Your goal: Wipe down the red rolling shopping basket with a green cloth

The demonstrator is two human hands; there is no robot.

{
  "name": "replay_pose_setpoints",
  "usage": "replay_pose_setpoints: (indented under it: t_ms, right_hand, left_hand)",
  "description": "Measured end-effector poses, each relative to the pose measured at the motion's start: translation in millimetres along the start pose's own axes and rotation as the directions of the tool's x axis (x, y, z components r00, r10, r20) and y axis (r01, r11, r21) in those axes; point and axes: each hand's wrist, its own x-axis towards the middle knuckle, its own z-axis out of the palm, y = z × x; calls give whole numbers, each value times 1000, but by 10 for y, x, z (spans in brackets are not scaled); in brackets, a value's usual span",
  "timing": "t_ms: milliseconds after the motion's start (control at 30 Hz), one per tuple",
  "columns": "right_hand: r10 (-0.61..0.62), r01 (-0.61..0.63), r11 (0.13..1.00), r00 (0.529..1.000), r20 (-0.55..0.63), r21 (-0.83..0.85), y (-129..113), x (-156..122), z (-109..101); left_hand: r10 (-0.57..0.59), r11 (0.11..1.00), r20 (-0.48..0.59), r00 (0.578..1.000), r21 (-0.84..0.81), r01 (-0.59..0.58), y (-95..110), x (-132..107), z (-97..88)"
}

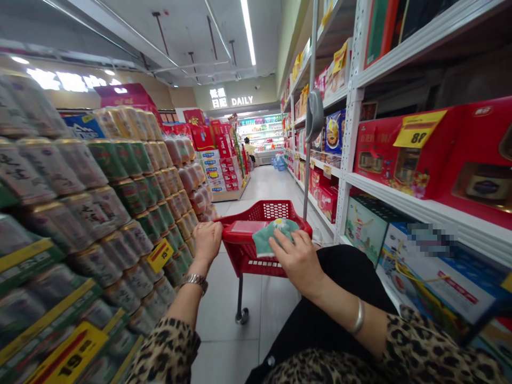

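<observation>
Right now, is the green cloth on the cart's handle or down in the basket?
On the handle: the green cloth lies over the red handle, under the right hand.

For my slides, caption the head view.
Left hand gripping a cart, right hand on a green cloth, between stacked cans and shelves.

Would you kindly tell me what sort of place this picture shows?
Most likely a supermarket aisle: stacked drink cans carry yellow price tags on the left, boxed goods sit on white shelves on the right, and the person's left hand grips a red shopping cart.
</observation>
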Motion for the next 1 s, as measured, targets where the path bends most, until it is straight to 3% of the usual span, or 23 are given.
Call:
replay_pose_setpoints:
  t_ms: [100,233,433,600,700,800,900,1000]
  right_hand:
    - [-10,11,1000,998,-65,23,57,-138,-107]
    - [87,-81,995,991,-97,65,148,-210,-130]
    - [202,-184,963,976,-76,199,293,-310,-4]
    - [253,-232,940,966,-53,250,291,-322,166]
    - [245,-228,938,969,-33,261,226,-266,237]
    - [235,-228,932,972,7,281,149,-194,275]
    - [206,-205,928,978,27,311,81,-140,308]
    - [174,-160,921,985,-8,356,41,-133,365]
  left_hand:
    - [22,999,17,1000,-29,-22,-155,45,-46]
    - [35,998,35,999,-45,-33,-274,68,-97]
    - [-11,1000,81,997,-8,12,-324,60,-121]
    - [-134,990,56,989,53,132,-285,94,-174]
    - [-227,974,-46,973,-28,225,-46,103,-251]
    - [-183,949,-111,977,-280,146,404,45,-312]
    - [-117,887,-102,988,-458,58,877,-86,-300]
    - [-119,873,-31,992,-479,90,1146,-236,-212]
